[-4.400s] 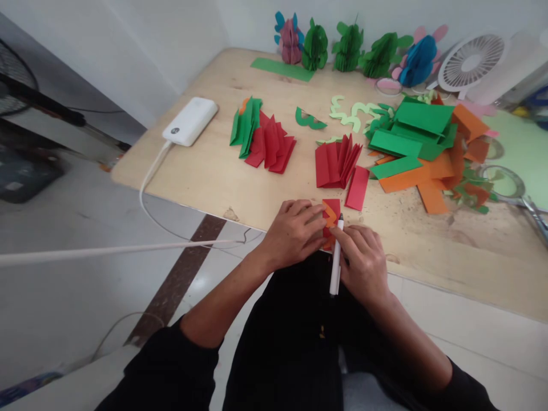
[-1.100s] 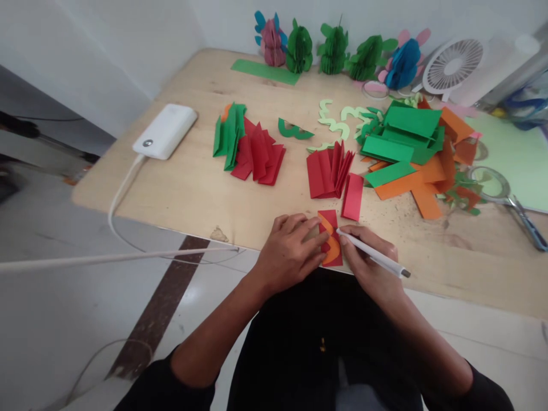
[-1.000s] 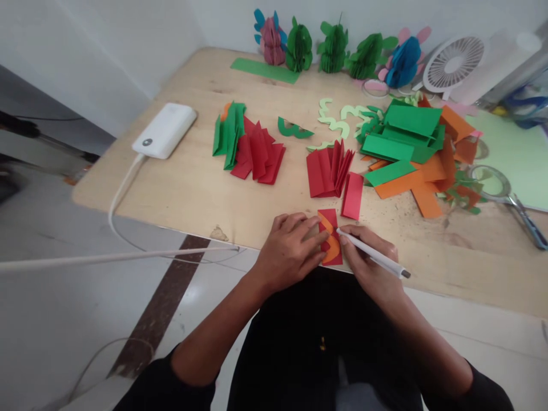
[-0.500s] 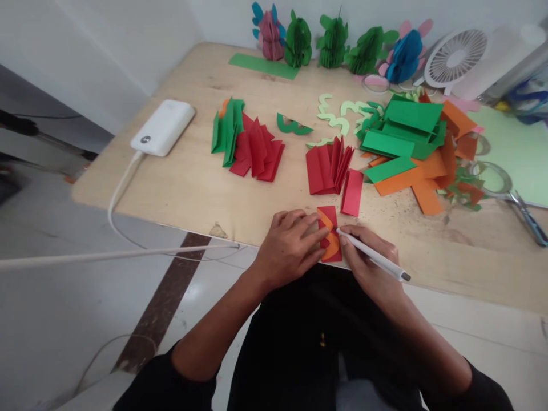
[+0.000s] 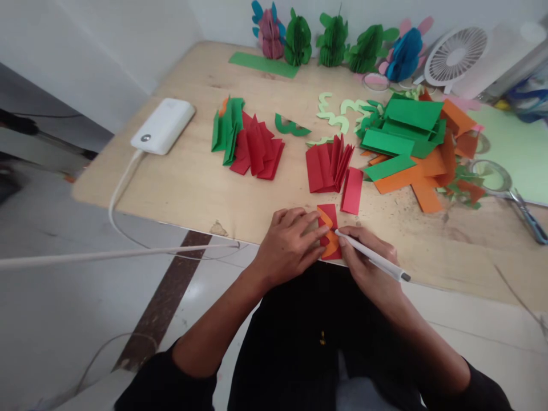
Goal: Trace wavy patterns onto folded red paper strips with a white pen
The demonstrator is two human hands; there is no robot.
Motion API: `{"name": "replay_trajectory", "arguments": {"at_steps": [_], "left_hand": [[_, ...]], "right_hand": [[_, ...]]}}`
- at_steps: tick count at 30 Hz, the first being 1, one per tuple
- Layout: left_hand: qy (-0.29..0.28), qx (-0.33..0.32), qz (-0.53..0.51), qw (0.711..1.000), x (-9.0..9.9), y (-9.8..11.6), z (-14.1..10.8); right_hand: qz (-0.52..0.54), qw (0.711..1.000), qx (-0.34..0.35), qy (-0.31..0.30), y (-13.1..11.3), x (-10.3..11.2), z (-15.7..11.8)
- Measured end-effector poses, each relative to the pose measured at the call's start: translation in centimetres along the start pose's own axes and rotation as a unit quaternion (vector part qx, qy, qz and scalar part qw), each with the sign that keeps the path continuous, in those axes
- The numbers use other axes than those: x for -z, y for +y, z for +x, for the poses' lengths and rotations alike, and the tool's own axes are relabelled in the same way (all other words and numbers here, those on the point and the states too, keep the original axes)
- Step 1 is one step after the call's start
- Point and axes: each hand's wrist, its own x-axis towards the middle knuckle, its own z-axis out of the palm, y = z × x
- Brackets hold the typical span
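Note:
At the table's front edge lies a folded red paper piece with a curvy orange paper cutout on top. My left hand rests flat with fingers apart, its fingertips pressing on the cutout's left side. A white pen is gripped in my right hand, its tip touching the papers beside the cutout's inner curve. Part of the cutout is hidden under my left fingers. Just beyond, a loose red folded strip lies next to a stack of red folded papers.
Green and orange paper pieces are heaped at the right, near scissors. More folded red papers lie left of centre. A white power bank with a cable is at the left. Paper figures and a small fan line the back.
The pen tip has shifted slightly left along the cutout. My left hand stays pressed in place, and the papers under it look much the same.

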Motion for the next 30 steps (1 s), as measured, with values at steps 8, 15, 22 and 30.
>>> {"name": "replay_trajectory", "arguments": {"at_steps": [8, 15, 22, 30], "left_hand": [[-0.002, 0.004, 0.002, 1.0, -0.09, -0.04, -0.03], [-0.01, 0.006, -0.002, 1.0, -0.08, -0.06, -0.04], [-0.011, 0.006, -0.002, 1.0, -0.15, -0.04, -0.06], [-0.022, 0.01, -0.005, 1.0, -0.16, -0.08, -0.07]], "right_hand": [[0.035, 0.999, -0.03, -0.015, 0.19, 0.04, 0.2], [0.047, 0.995, -0.077, -0.041, 0.55, 0.46, 0.89], [0.048, 0.996, -0.067, -0.04, 0.29, 0.53, 0.63], [0.033, 0.998, -0.053, -0.023, 0.07, 0.53, 0.35]]}}
